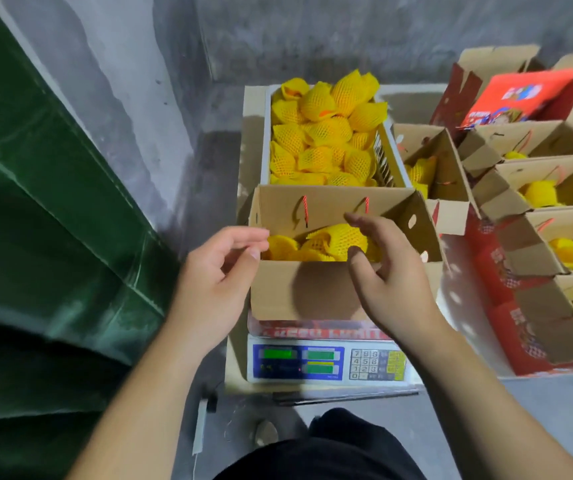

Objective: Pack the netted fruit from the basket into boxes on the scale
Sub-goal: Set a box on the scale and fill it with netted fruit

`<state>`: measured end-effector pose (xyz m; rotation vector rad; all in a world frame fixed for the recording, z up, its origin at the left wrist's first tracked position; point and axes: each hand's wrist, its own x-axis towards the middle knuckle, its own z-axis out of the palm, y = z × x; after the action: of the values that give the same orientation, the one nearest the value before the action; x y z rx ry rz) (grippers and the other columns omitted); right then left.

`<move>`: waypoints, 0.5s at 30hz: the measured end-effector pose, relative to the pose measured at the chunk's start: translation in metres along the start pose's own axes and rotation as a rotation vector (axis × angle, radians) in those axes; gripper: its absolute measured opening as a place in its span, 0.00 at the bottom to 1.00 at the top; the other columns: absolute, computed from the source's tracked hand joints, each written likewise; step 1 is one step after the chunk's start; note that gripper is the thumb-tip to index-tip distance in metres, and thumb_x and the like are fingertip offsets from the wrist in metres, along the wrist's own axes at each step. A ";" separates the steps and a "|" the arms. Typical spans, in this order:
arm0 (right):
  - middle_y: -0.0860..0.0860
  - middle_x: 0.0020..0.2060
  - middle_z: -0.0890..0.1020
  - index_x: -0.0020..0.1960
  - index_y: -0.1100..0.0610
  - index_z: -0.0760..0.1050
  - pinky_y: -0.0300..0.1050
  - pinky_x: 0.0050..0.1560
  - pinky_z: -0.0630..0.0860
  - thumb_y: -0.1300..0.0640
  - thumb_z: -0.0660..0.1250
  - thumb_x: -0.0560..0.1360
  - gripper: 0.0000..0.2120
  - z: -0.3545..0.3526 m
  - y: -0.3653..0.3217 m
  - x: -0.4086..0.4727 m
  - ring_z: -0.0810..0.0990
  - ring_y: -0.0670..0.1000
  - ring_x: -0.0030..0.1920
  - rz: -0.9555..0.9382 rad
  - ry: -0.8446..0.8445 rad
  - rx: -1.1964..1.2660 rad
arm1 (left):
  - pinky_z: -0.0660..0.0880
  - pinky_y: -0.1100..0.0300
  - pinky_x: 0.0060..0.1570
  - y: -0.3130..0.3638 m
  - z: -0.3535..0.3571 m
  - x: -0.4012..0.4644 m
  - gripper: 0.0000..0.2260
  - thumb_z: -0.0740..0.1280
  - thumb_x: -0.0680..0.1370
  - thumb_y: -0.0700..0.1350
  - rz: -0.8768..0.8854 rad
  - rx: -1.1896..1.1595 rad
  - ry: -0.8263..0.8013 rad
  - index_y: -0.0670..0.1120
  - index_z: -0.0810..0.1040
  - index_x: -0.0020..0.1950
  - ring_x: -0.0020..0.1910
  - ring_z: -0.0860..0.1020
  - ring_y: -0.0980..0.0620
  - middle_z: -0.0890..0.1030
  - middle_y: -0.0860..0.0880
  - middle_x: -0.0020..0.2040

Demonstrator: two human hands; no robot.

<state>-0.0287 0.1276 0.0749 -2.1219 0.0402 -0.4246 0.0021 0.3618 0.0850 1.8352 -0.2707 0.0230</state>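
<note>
Fruit: round fruits in yellow foam net sleeves (333, 239) lie in the bottom of the open brown cardboard box (312, 292) standing on the white electronic scale with a blue panel (326, 363).
Basket: behind the box, touching its far wall, the white plastic basket (394, 154) is heaped with the same netted fruit.
Left hand: the left hand (216, 275) hovers at the box's left edge, fingers loosely curved, holding nothing.
Right hand: the right hand (389, 268) is spread over the box's right half, just above the fruit, gripping nothing.
Open room: bare grey concrete floor (181, 140) lies left of the box; a green tarpaulin (36, 202) bounds it.
Right side: filled open cardboard boxes with red printed sides (537, 258) crowd close, flaps up.
Hidden: the right hand covers part of the fruit; the scale's readings are blurred; the outer boxes are cut off at the frame edge.
</note>
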 end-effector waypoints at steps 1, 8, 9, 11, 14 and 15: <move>0.47 0.64 0.80 0.70 0.53 0.76 0.48 0.65 0.77 0.62 0.65 0.78 0.20 -0.004 0.002 0.011 0.77 0.46 0.67 0.002 -0.008 0.003 | 0.76 0.72 0.53 0.003 0.004 0.012 0.16 0.67 0.84 0.39 0.003 0.018 -0.018 0.62 0.83 0.57 0.56 0.83 0.62 0.86 0.62 0.54; 0.50 0.62 0.82 0.69 0.55 0.77 0.45 0.61 0.77 0.62 0.65 0.80 0.18 -0.041 0.033 0.105 0.81 0.50 0.60 0.058 -0.160 -0.111 | 0.71 0.79 0.47 0.020 0.045 0.100 0.11 0.66 0.85 0.44 0.009 0.170 -0.159 0.60 0.81 0.59 0.55 0.80 0.69 0.84 0.66 0.53; 0.51 0.62 0.82 0.69 0.55 0.77 0.43 0.59 0.77 0.62 0.65 0.80 0.18 -0.045 0.043 0.121 0.81 0.51 0.60 0.058 -0.190 -0.144 | 0.71 0.79 0.46 0.020 0.052 0.113 0.11 0.66 0.85 0.44 -0.002 0.176 -0.172 0.59 0.82 0.60 0.55 0.80 0.69 0.85 0.64 0.52; 0.52 0.62 0.82 0.69 0.55 0.76 0.43 0.58 0.75 0.60 0.65 0.80 0.17 -0.054 0.072 0.158 0.81 0.52 0.60 0.052 -0.256 -0.262 | 0.73 0.77 0.47 0.021 0.065 0.143 0.11 0.66 0.84 0.41 -0.017 0.200 -0.189 0.55 0.83 0.60 0.54 0.82 0.66 0.85 0.60 0.53; 0.56 0.65 0.81 0.72 0.55 0.73 0.54 0.63 0.78 0.59 0.64 0.80 0.21 -0.060 0.125 0.220 0.80 0.58 0.64 0.139 -0.388 -0.480 | 0.79 0.62 0.56 0.009 0.088 0.195 0.10 0.66 0.84 0.39 -0.084 0.259 -0.259 0.51 0.82 0.61 0.55 0.84 0.54 0.85 0.53 0.56; 0.57 0.67 0.80 0.73 0.55 0.72 0.58 0.63 0.78 0.59 0.64 0.79 0.22 -0.059 0.141 0.237 0.79 0.60 0.65 0.176 -0.425 -0.555 | 0.78 0.55 0.59 0.002 0.097 0.212 0.10 0.66 0.84 0.40 -0.134 0.281 -0.288 0.50 0.82 0.62 0.57 0.84 0.50 0.85 0.51 0.57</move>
<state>0.1943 -0.0443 0.0568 -2.6851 0.1082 0.1736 0.1959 0.2321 0.0930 2.1337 -0.3592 -0.3125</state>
